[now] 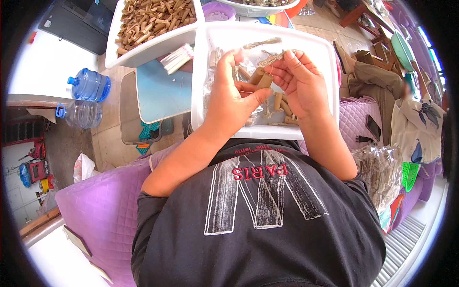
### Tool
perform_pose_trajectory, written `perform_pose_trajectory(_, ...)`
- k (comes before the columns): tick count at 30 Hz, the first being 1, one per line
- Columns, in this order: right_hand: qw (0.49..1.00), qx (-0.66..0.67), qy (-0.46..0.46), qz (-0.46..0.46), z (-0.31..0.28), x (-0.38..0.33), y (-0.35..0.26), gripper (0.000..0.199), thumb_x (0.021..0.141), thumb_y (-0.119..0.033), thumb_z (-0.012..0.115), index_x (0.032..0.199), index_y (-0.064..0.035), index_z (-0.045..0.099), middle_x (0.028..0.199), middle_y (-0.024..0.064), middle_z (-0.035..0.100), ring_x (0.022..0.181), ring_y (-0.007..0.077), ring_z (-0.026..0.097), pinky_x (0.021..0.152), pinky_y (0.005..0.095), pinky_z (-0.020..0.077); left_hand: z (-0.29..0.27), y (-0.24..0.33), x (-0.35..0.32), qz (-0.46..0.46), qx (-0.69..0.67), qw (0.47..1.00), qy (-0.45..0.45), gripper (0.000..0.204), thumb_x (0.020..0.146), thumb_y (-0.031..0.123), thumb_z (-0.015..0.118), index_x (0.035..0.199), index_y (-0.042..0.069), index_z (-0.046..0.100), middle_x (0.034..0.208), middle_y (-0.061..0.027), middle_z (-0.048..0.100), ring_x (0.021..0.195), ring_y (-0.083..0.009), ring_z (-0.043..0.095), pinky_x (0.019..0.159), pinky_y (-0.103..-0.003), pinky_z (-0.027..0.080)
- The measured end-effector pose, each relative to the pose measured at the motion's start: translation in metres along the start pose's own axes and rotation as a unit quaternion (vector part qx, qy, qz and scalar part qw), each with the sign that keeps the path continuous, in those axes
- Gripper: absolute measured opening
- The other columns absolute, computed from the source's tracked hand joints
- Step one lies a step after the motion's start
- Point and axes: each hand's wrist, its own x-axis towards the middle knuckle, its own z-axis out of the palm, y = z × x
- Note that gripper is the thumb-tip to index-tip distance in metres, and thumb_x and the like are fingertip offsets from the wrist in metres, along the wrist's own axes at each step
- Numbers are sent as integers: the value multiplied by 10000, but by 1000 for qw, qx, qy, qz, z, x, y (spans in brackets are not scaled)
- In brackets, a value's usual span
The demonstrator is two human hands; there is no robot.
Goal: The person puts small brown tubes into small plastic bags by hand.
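My left hand (229, 95) is closed round two short bamboo tubes (264, 82), holding them between thumb and fingers above a white plastic tub (267, 33). A thin, pale cord (271, 58) comes up from the tubes. My right hand (303, 81) pinches this cord between thumb and forefinger, just right of the tubes. Beneath my hands, more bamboo tubes (286, 109) and clear plastic bags lie in the tub. A small bundle of cord (262, 43) rests towards its far side.
Beyond to the left, a white bin (158, 49) is heaped with bamboo pieces. A blue-topped table (162, 103) carries a packet of white sticks (177, 58). Two large water bottles (91, 85) stand on the floor. At right, another person's leg (380, 83) rests near a phone (373, 127).
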Motion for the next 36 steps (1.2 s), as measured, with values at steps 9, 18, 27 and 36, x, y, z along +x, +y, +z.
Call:
perform_pose_trajectory(9,998,-65,-3,-11,2,-1,3,96,871,-163,567,869,-68,553,774,46,630,724,142,640,606,213,477,-16,12,14,9,319,946,-66,385,671,259,763,913,2,610,766,-82,649,636,-144,604,582,-275,467)
perform_pose_trajectory(18,993,-106,-2,-45,1,4,4,109,866,-154,575,877,-48,551,774,57,625,669,141,637,564,211,488,-19,2,19,-53,180,980,-66,309,687,230,749,878,24,620,750,-89,649,639,-149,599,591,-266,462)
perform_pose_trajectory(27,998,34,-15,48,1,5,2,110,896,-153,519,897,-43,519,805,90,613,715,189,651,590,243,533,-22,-14,19,97,199,965,-141,405,749,257,694,1031,-8,575,848,-134,610,746,-218,602,654,-298,465)
perform_pose_trajectory(36,984,-168,23,-47,1,4,-2,129,894,-166,526,884,-37,529,761,59,611,670,139,622,614,231,482,-19,-15,15,-75,43,985,-152,278,836,105,599,1085,-12,554,961,-66,609,901,-118,576,789,-242,450)
